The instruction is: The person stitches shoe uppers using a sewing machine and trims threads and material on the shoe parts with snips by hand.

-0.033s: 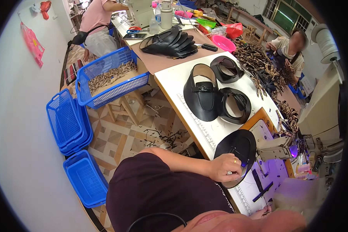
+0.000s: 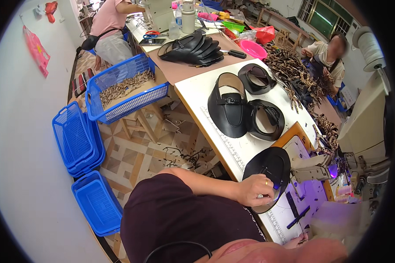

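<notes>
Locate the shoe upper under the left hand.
In the head view, the shoe upper lies right of centre, on the white table beside the sewing machine.

Along the ruler [image 2: 226,141], a bare strip of table [image 2: 192,89] is offered for passage. Beside it, the way is blocked by 3 shoes [image 2: 228,118]; rightward from the black piece [image 2: 264,162], by the machine [image 2: 311,168].

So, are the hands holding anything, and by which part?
The left hand holds a black leather shoe upper by its end nearer the wearer. Whether the right hand holds anything can't be told.
</notes>
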Available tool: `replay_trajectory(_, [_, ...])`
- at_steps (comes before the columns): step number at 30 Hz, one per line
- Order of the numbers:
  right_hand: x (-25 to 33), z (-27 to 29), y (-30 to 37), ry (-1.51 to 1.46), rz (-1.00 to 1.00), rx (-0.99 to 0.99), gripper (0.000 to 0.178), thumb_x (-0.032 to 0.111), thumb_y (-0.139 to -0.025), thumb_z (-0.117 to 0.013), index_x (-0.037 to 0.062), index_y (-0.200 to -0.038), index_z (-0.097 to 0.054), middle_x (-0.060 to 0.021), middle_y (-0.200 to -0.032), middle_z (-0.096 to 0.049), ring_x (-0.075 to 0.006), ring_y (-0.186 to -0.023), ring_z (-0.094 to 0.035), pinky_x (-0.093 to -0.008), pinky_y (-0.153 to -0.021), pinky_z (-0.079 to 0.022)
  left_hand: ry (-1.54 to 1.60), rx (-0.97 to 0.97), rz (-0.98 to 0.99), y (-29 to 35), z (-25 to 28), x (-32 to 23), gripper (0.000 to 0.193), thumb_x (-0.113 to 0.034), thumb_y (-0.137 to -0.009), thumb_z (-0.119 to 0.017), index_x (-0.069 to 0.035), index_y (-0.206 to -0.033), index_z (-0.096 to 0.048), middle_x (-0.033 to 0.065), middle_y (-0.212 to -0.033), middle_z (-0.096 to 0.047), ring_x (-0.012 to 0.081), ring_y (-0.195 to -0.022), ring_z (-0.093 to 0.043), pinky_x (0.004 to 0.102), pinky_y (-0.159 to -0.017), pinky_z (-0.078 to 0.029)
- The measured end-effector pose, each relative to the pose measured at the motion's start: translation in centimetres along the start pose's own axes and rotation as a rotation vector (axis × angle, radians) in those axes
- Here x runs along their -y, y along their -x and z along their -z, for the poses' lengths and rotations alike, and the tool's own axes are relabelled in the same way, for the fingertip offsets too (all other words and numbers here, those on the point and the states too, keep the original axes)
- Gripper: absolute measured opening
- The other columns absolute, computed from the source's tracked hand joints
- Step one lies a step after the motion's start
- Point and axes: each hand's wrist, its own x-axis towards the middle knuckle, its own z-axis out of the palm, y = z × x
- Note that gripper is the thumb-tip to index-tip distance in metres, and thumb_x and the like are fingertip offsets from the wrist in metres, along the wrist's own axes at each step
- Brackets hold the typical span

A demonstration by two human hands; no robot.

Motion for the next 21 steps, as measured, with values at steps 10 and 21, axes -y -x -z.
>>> replay_trajectory(10, [1.8,-0.6,0.2,0.015,-0.074,0.026,0.015,0.007,-0.093,-0.042,0.0031,-0.103,-0.052,-0.0010,-0.085,-0.054,-0.0044,-0.055,-0.036,-0.0182,-0.051,-0.031,0.041,-0.012,-0.005,-0.3,-0.2,1.0,0.004,-0.009,-0.076,-0.064,-0.009,-0.075,-0.060,0.0016,-0.068,-0.054,0.0211,-0.064,-0.054,0.0325,-0.060,-0.039])
replay_trajectory(21, [3.7,-0.9,-0.2,0.130,-0.100,0.030,0.015,0.012,-0.093,-0.046,0.0047,-0.102,-0.054,0.0008,-0.083,-0.054,-0.0054,-0.057,-0.036,-0.0199,-0.053,-0.032,0.048,0.003,0.024,-0.9,-0.9,1.6,0.006,-0.009,-0.075,-0.064,-0.008,-0.074,-0.058,0.0030,-0.068,-0.052,0.0220,-0.066,-0.054,0.0334,-0.064,-0.039])
